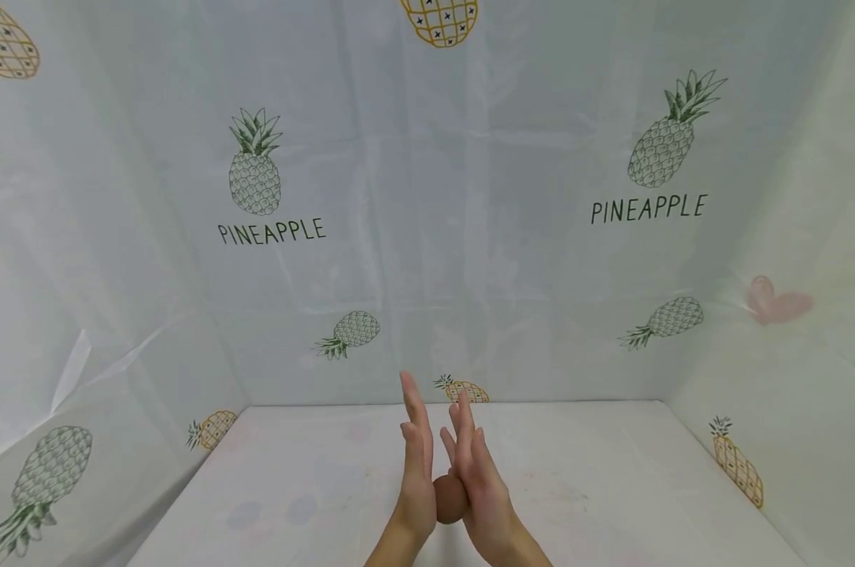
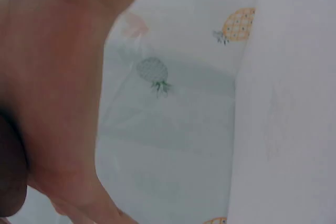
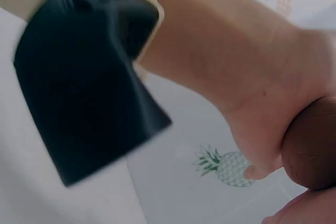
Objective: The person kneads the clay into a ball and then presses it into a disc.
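Note:
A brown, rounded lump (image 1: 450,498) sits squeezed between my two palms, held above the white table (image 1: 612,472) near its front middle. My left hand (image 1: 416,461) and my right hand (image 1: 475,465) stand upright with straight fingers pointing up and away, palms facing each other and pressing on the lump. In the right wrist view the brown lump (image 3: 312,145) shows at the right edge against a palm, with a dark strap (image 3: 79,77) on the wrist beyond. A dark edge of the lump (image 2: 10,177) shows at the lower left of the left wrist view.
A pale plastic sheet printed with pineapples (image 1: 255,165) and the word PINEAPPLE covers the back and side walls around the table. A faint pink mark (image 1: 778,303) shows on the right wall. The tabletop carries faint stains only.

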Motion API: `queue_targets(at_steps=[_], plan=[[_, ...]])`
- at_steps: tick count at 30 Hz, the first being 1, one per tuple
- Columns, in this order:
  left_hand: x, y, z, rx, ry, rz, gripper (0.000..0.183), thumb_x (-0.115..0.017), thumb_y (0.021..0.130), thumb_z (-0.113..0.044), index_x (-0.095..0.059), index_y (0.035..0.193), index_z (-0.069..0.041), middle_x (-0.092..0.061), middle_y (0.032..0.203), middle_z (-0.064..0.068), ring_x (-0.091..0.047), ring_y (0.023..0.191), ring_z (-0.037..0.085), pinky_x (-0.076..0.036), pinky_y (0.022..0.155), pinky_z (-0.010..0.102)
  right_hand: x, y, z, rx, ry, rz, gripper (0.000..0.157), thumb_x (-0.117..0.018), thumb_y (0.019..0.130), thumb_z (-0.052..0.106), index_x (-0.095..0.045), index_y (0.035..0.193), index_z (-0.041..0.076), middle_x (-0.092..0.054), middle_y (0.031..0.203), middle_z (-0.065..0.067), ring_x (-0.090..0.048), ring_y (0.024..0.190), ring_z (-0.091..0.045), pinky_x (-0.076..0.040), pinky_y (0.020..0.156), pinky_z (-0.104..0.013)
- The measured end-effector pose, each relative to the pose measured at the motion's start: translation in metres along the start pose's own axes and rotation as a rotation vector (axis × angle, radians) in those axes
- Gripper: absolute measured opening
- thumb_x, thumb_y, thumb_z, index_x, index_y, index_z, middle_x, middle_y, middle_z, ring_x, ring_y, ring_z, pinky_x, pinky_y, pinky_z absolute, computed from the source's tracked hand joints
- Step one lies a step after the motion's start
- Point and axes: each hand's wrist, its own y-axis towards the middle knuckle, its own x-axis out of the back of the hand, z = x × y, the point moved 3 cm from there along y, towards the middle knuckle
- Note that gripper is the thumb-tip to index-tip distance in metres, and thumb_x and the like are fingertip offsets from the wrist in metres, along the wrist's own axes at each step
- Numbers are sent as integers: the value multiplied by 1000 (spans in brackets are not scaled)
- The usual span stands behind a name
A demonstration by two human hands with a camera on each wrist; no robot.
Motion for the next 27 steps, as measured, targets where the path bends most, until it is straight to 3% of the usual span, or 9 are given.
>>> queue_targets(at_steps=[3, 8, 12, 15, 19, 27], plan=[[7, 4, 4, -25, 28, -49, 57, 3, 109, -59, 17, 163, -51, 28, 170, -25, 31, 157, 9, 29, 116, 70, -4, -1, 2, 5, 0, 7, 54, 7, 110, 54, 18, 163, 52, 34, 171, 5, 25, 160, -37, 22, 121, -70], [16, 9, 10, -79, 127, -151, 60, -2, 112, -51, 18, 167, -39, 25, 172, -19, 29, 158, 10, 34, 114, 66, -8, -1, 6, 16, 5, 9, 54, 7, 111, 54, 19, 163, 52, 33, 171, 7, 28, 159, -38, 22, 119, -73], [20, 10, 13, -81, 171, -212, 60, -3, 113, -47, 16, 168, -33, 23, 173, -17, 27, 159, 11, 33, 115, 66, -10, -1, 8, 32, -2, 10, 54, 7, 110, 53, 19, 163, 52, 33, 170, 11, 31, 158, -38, 24, 115, -76], [15, 10, 14, -71, 154, -174, 61, -3, 112, -47, 17, 168, -33, 24, 173, -16, 29, 159, 13, 34, 114, 66, -9, -1, 9, 51, -12, -27, 54, 6, 111, 53, 17, 163, 53, 31, 171, 14, 31, 158, -38, 25, 112, -79], [1, 7, 17, -56, 114, -53, 60, -2, 112, -47, 18, 167, -36, 27, 172, -15, 31, 158, 17, 35, 113, 65, -2, -3, 13, 80, -18, -111, 53, 4, 111, 53, 13, 163, 56, 27, 172, 13, 29, 159, -37, 25, 110, -81], [-27, -5, 16, -49, 56, 101, 57, -1, 113, -45, 18, 167, -38, 24, 173, -18, 28, 158, 9, 36, 113, 63, 15, -5, 22, 118, -34, -247, 56, 0, 111, 54, 11, 166, 52, 21, 174, 11, 25, 161, -35, 24, 113, -78]])
